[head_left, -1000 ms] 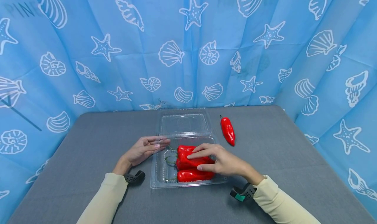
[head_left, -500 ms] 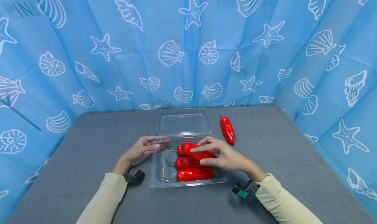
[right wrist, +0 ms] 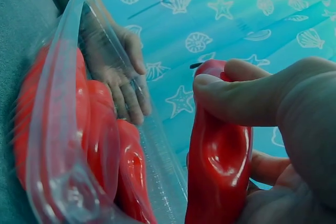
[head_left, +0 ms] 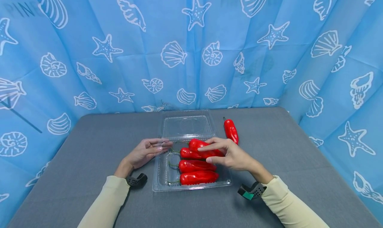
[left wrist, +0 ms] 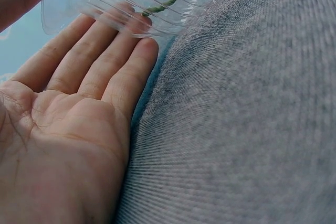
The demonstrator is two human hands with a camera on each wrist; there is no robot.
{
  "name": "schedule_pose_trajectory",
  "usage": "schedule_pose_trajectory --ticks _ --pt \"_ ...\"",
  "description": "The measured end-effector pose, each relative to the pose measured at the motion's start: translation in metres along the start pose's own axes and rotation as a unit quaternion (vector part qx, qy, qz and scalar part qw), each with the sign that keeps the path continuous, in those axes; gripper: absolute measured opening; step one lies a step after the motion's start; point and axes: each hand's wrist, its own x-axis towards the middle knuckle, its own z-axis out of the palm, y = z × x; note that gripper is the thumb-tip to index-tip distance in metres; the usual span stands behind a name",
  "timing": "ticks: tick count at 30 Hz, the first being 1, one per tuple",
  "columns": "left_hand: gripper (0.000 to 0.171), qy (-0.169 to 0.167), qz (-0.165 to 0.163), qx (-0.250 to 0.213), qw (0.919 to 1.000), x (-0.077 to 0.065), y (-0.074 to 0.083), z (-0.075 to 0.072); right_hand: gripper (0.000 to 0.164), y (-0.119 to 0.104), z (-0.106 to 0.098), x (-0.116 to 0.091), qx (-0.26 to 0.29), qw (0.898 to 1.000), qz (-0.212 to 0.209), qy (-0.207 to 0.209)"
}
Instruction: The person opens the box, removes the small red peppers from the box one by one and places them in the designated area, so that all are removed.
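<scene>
Moved red pepper toward one o'clock over container, pinched, half-hidden, in right hand, screening tip of loose pepper at two. Extending left hand at ten, partly seen through container.

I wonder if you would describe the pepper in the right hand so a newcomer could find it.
On the grey table sits an open clear container, with three red peppers lying inside. At its right end, the right hand grips the held pepper. Unlike those three and the loose pepper on the table beyond, it alone is in someone's fingers.
</scene>
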Motion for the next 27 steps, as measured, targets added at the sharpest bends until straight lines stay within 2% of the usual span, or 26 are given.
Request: schedule_pose_trajectory --ticks 12,18,27 --pt "0.052 -0.003 0.006 0.001 1.0 0.0 -0.001 0.001 0.048 -0.002 -0.011 -0.001 0.0 0.998 0.032 0.05" --pt "0.051 -0.006 0.008 -0.006 0.9999 0.0 0.0 0.001 0.052 -0.001 -0.025 -0.003 -0.021 0.996 0.042 0.078" --pt "0.051 -0.005 0.007 -0.004 1.0 0.0 0.001 0.001 0.054 0.013 -0.049 -0.009 -0.043 0.988 0.081 0.125"
